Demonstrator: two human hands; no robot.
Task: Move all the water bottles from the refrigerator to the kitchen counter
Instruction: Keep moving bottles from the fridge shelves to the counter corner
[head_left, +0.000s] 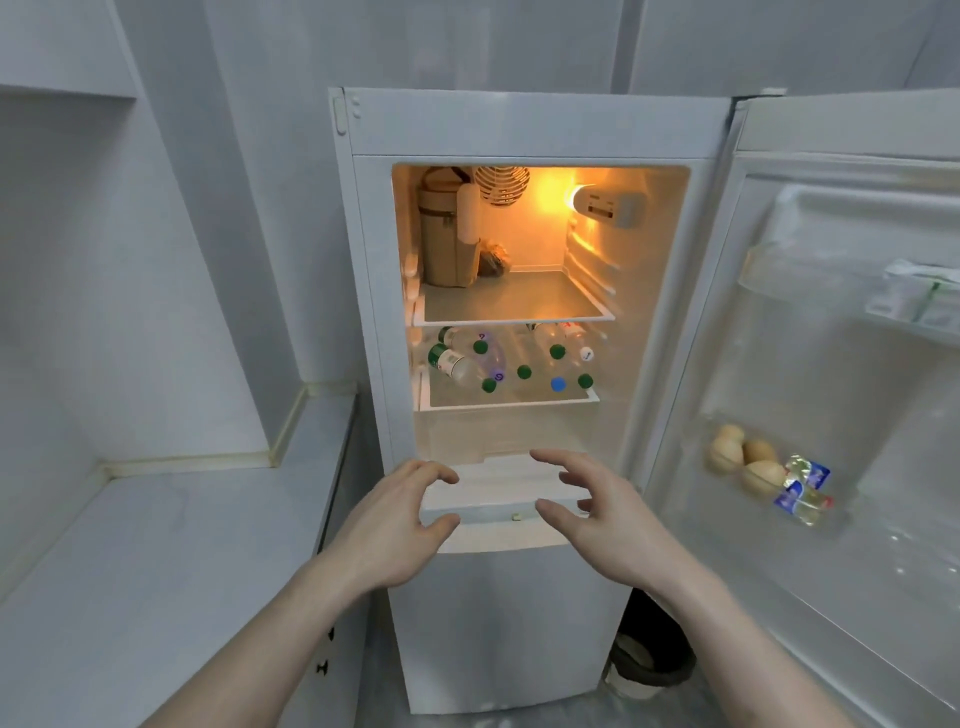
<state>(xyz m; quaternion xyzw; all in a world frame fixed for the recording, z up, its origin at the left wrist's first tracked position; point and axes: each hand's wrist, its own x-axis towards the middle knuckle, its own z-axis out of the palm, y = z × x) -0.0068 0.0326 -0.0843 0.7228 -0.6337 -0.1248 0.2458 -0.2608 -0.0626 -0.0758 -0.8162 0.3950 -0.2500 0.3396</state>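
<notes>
Seven capped water bottles (470, 364) lie in refrigerator (519, 124).

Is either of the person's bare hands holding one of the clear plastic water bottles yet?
No: the left hand and right hand hover empty below the lower shelf, where the clear plastic water bottles lie.

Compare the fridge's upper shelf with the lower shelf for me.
The upper shelf holds a tan bag standing upright at its back left, while the lower shelf holds water bottles lying on their sides, caps forward. Warm orange light bathes the upper shelf; the lower shelf looks paler. Both are flat with white front edges.
</notes>
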